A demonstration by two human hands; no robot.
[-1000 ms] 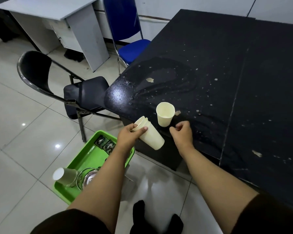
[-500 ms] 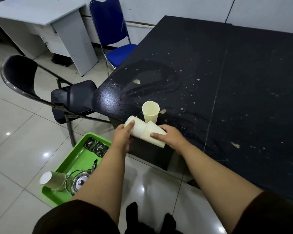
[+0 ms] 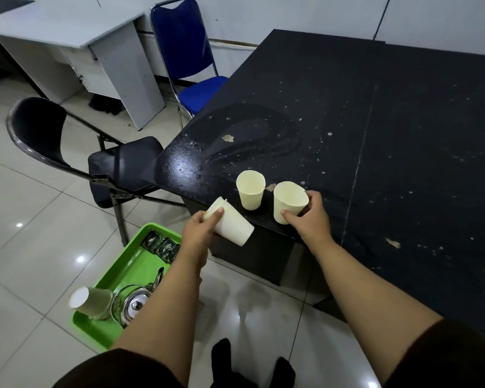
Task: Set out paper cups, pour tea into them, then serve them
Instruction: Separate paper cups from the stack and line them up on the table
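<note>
Right hand (image 3: 308, 219) clamps a cup (image 3: 287, 201) at the table (image 3: 375, 135) edge; left hand (image 3: 200, 231) grips stacked cups (image 3: 231, 222); lower left, green tray (image 3: 129, 264), kettle (image 3: 133, 302).

cups (image 3: 250, 189) cream | table (image 3: 375, 130) black, white-speckled | tray (image 3: 135, 264) bright green | chair (image 3: 185, 43) blue

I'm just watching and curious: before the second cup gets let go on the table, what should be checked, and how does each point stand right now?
1. Right hand grips the second cup: ok.
2. Second cup upright: not ok, slightly tilted.
3. Its base flat on the black table: cannot tell, fingers hide it.
4. Gap to the first cup standing beside it: ok, they are apart.
5. Distance from the table edge: not ok, both cups sit close to it.
6. Left hand keeps the spare cup stack secure: ok, held sideways off the table.
</note>
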